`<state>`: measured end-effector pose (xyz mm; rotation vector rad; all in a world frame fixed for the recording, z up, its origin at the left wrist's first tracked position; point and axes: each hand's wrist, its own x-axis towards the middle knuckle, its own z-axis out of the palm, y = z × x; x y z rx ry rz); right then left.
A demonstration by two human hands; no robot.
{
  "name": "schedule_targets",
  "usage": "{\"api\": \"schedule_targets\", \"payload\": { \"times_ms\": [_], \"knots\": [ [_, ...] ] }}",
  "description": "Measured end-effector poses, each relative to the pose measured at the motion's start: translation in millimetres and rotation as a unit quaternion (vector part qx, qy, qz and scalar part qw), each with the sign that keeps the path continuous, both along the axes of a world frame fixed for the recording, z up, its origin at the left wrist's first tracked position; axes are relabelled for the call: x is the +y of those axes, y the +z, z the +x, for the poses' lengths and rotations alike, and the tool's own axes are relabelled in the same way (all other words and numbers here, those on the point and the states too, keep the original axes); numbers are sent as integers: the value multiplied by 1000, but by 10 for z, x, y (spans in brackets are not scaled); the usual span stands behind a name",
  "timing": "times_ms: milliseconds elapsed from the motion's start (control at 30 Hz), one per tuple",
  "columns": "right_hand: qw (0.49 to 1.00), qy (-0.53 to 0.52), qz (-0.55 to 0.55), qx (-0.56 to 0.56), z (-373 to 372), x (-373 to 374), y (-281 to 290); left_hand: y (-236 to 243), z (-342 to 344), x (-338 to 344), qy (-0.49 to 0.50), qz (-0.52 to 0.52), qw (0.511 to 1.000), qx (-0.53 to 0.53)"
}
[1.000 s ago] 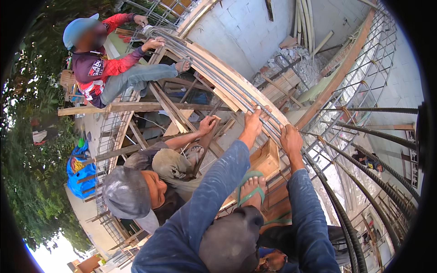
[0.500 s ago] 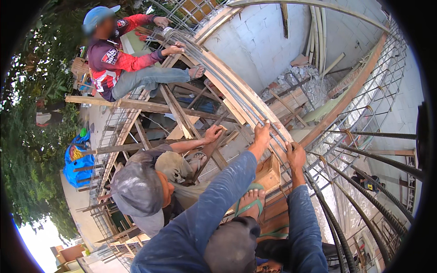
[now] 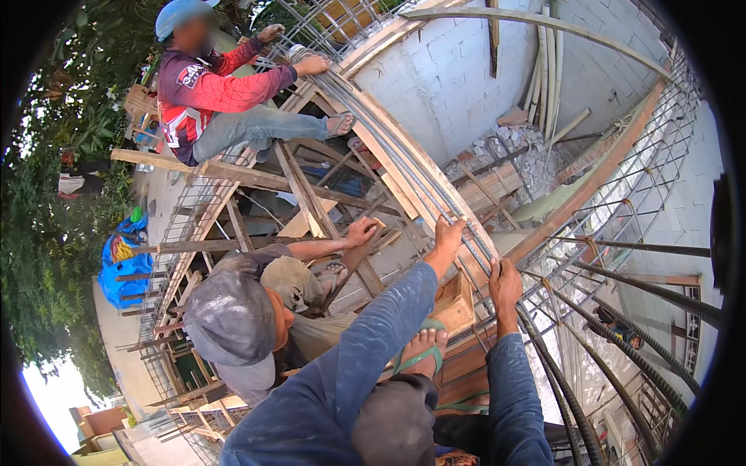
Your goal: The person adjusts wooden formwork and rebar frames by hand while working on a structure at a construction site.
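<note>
My left hand [image 3: 448, 241] is closed around long steel rebars [image 3: 416, 179] lying along a wooden board [image 3: 466, 217]. Lower and to the right, my right hand [image 3: 505, 283] grips the same bars, fingers curled. At the bars' far end, a co-worker in a red shirt [image 3: 225, 93] sits with a hand on them. My foot in a green sandal [image 3: 423, 353] is below my hands, by a wooden box [image 3: 451, 299].
A capped co-worker [image 3: 233, 311] crouches left beside me, holding timber. Thick ribbed rebars [image 3: 645, 291] and wire cages [image 3: 645, 163] span the right side. Crossed beams [image 3: 303, 194] sit over open drops; rubble [image 3: 521, 147] lies below by a block wall [image 3: 466, 70].
The view has shifted, and the scene sits a little lower and right. The red-shirted worker's near hand has moved along the bars. My hands still grip the bars.
</note>
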<state>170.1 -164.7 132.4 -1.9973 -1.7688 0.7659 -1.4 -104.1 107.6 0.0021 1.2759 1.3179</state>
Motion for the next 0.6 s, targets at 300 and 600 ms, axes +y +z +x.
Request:
{"api": "schedule_targets", "payload": {
  "times_ms": [300,600],
  "knots": [
    [993,80,56,72,-180,70,-115,9,-138,14,6,-31,999,-3],
    [997,52,60,-6,-278,74,-182,-314,-346,-114,-38,-27,998,-39]
  ]
}}
